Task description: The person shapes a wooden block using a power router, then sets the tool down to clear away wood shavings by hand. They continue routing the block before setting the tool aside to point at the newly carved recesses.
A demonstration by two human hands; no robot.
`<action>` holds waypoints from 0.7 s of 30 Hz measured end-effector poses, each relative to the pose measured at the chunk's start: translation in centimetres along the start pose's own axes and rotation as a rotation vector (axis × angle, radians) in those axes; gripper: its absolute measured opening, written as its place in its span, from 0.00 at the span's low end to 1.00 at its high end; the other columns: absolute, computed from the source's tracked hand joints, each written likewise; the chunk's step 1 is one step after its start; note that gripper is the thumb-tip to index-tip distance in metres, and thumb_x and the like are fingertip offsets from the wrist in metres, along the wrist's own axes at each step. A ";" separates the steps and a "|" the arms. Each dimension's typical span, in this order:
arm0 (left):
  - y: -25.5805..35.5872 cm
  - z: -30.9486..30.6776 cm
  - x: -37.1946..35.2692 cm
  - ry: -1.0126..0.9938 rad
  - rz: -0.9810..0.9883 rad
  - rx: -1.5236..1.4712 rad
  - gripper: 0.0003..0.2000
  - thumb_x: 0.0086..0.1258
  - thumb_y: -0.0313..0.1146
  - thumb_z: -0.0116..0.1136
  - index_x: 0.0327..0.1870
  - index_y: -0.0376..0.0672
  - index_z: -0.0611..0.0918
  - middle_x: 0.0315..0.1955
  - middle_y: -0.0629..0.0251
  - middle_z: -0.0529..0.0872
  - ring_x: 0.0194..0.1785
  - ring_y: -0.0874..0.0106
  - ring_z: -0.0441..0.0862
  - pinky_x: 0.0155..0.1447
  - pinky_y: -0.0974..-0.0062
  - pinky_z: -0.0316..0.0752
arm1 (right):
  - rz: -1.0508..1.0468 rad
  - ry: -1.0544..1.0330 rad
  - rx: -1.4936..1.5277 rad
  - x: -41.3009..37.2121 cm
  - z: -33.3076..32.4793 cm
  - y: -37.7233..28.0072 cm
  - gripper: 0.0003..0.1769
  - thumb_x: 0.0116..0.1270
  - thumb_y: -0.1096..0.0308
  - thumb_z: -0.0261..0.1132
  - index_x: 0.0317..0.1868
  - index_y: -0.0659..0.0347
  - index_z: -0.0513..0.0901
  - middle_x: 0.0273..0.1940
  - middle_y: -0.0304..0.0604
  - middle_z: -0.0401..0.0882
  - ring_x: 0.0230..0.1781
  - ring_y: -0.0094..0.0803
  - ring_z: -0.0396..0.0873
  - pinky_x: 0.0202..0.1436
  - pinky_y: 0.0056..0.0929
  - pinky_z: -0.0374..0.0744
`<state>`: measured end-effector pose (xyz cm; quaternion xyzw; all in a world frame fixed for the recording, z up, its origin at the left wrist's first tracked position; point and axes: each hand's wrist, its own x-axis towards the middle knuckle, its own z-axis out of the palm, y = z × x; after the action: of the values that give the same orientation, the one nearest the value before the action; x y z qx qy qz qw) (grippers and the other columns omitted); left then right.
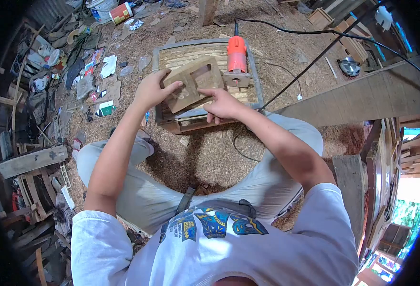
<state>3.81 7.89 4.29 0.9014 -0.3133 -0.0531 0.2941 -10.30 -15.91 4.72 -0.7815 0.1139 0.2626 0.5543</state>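
Observation:
My left hand (153,89) is closed on the left edge of a thick wooden block (191,78), its thumb lying across the top face. A rounded rectangular recess is cut toward the block's far right end, and smaller marks or cuts show near my thumb. The block is tilted over a slatted wooden stand. At its near right edge is my right hand (222,105), index finger stretched out and touching the wood, the other fingers loosely bent and apart. An orange trim router (237,55) stands upright on its base plate just right of the block.
The low stand has a grey frame (158,59). A black cable (310,32) runs from the router to the right. A wide plank (353,97) slants in at right, with a circular saw (349,66) beyond it. Wood shavings and scraps cover the ground; buckets (100,9) stand far left.

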 end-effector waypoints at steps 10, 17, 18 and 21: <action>-0.3 -0.8 1.1 -0.202 0.080 -0.041 0.32 0.78 0.54 0.67 0.78 0.49 0.78 0.61 0.45 0.84 0.64 0.52 0.84 0.67 0.59 0.78 | -0.248 0.333 -0.964 0.9 -1.4 1.2 0.30 0.67 0.63 0.65 0.71 0.48 0.85 0.39 0.51 0.93 0.38 0.49 0.91 0.46 0.48 0.89; -0.5 -0.7 1.6 -0.201 0.101 -0.061 0.30 0.76 0.54 0.68 0.78 0.61 0.79 0.51 0.46 0.85 0.58 0.51 0.85 0.62 0.57 0.79 | -0.196 0.451 -0.961 -1.8 -1.2 -2.7 0.36 0.66 0.63 0.65 0.77 0.42 0.79 0.40 0.52 0.92 0.41 0.50 0.91 0.47 0.53 0.87; -0.5 -0.7 1.7 -0.200 0.120 -0.049 0.30 0.76 0.54 0.68 0.78 0.61 0.79 0.52 0.46 0.85 0.58 0.51 0.85 0.62 0.57 0.79 | -0.196 0.447 -0.963 -1.5 -0.7 -1.7 0.36 0.66 0.63 0.65 0.77 0.42 0.79 0.40 0.52 0.92 0.41 0.50 0.91 0.47 0.53 0.87; -0.7 -0.5 1.9 -0.193 0.162 -0.031 0.30 0.77 0.53 0.68 0.78 0.62 0.79 0.53 0.47 0.85 0.57 0.51 0.85 0.62 0.57 0.79 | -0.368 0.280 -1.159 -1.0 0.7 0.9 0.40 0.66 0.65 0.65 0.81 0.40 0.73 0.38 0.50 0.92 0.38 0.50 0.91 0.41 0.53 0.87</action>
<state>5.84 7.48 4.49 0.8592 -0.4111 -0.1204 0.2797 -11.69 -15.71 4.38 -0.9892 -0.1121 0.0767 0.0559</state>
